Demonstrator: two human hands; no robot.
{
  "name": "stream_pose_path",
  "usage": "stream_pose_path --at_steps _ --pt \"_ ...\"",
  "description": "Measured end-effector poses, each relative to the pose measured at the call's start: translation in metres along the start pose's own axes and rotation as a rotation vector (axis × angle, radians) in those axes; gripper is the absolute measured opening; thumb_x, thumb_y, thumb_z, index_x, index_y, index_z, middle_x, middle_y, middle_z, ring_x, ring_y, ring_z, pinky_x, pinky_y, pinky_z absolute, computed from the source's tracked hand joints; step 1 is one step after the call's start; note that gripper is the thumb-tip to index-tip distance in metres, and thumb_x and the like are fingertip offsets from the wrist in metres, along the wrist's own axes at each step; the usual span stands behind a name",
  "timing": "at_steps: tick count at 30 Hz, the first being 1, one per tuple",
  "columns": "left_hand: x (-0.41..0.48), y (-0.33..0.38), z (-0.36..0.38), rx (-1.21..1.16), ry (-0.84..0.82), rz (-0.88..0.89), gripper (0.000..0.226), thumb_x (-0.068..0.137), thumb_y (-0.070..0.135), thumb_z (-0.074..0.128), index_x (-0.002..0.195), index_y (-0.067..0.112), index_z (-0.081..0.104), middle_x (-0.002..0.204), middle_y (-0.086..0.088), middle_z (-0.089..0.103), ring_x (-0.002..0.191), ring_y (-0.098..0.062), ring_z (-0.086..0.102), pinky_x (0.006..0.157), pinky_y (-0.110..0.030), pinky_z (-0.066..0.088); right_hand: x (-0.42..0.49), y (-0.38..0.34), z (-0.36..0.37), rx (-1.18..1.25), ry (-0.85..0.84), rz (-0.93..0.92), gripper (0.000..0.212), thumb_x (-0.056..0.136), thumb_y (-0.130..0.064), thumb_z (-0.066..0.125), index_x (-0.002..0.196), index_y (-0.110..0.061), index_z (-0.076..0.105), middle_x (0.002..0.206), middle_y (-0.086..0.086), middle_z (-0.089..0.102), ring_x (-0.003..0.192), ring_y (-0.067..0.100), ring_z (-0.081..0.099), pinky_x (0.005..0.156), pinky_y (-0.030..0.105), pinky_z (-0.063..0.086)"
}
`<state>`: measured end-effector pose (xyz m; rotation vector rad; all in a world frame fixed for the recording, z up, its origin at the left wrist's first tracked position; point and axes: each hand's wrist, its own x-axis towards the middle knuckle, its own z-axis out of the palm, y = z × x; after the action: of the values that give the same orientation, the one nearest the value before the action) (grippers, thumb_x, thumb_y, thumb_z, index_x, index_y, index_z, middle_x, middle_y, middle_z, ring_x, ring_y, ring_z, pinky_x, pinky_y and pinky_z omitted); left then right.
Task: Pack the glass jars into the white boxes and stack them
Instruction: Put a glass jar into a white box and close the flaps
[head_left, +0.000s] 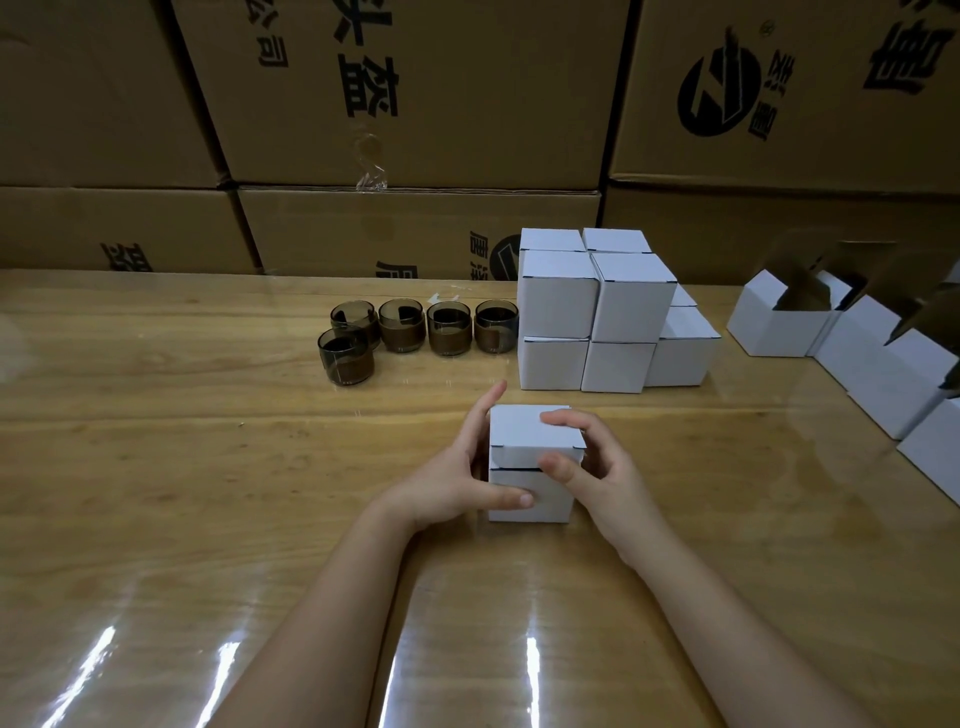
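left hand (457, 470) and right hand (597, 467) both have a snug grip round the white box (530, 431) on the counter (208, 467), thumbs on its front. lid seam looks slightly gapped, so lifting it toward the stack (592, 312) like that might pop it open.

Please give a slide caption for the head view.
Left hand and right hand hold a white box near five glass jars and stacked boxes.

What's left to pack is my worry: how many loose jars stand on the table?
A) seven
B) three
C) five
C: five jars stand left of the stacked boxes, four in a row and one in front of the row's left end.
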<state>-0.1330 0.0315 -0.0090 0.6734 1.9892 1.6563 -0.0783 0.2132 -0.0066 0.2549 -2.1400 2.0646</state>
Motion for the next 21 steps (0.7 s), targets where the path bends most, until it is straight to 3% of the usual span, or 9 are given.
stream_pose_path --at_steps 6,8,14,17,21 --pt "-0.0003 -0.0009 -0.0001 0.0 0.006 0.005 0.116 0.066 0.015 0.084 0.143 0.058 0.008 0.139 0.003 0.044 0.126 -0.016 0.05 0.105 -0.04 0.043 -0.0016 -0.0037 0.003 0.074 0.018 0.073 0.024 0.067 -0.036 0.071 0.089 -0.042 0.064 0.104 -0.025 0.06 0.088 -0.004 0.058 0.069 0.017 0.05" --pt "-0.0004 0.0 -0.0001 0.001 0.006 0.005 0.115 0.068 0.012 0.083 0.143 0.056 0.009 0.137 0.003 0.045 0.124 -0.015 0.051 0.105 -0.038 0.044 -0.0027 -0.003 0.0041 0.143 0.023 0.091 0.022 0.066 -0.033 0.072 0.085 -0.038 0.064 0.1 -0.023 0.062 0.089 0.0 0.059 0.069 0.018 0.05" --pt "-0.001 0.0013 -0.0006 0.018 -0.004 0.0 0.113 0.071 0.007 0.081 0.144 0.053 0.009 0.138 0.007 0.04 0.126 -0.014 0.048 0.103 -0.032 0.045 -0.0051 -0.0068 0.0063 0.259 -0.003 0.139 0.019 0.066 -0.019 0.077 0.07 -0.033 0.066 0.13 0.01 0.049 0.107 0.02 0.053 0.078 0.027 0.046" --pt "-0.0012 0.002 -0.0003 0.028 -0.001 0.007 0.114 0.068 0.011 0.083 0.144 0.054 0.009 0.141 0.005 0.039 0.128 -0.017 0.046 0.105 -0.037 0.044 -0.0052 -0.0077 0.0067 0.278 -0.001 0.144 0.014 0.065 -0.018 0.073 0.067 -0.031 0.066 0.138 0.008 0.046 0.118 0.023 0.051 0.085 0.029 0.043" --pt "-0.0024 0.0032 -0.0007 0.033 -0.017 0.021 0.11 0.066 0.021 0.082 0.141 0.055 0.01 0.143 0.007 0.035 0.132 -0.015 0.042 0.108 -0.036 0.04 -0.0063 -0.0068 0.0054 0.252 -0.002 0.136 0.014 0.064 -0.018 0.072 0.067 -0.03 0.066 0.137 -0.002 0.046 0.115 0.01 0.053 0.081 0.019 0.045"
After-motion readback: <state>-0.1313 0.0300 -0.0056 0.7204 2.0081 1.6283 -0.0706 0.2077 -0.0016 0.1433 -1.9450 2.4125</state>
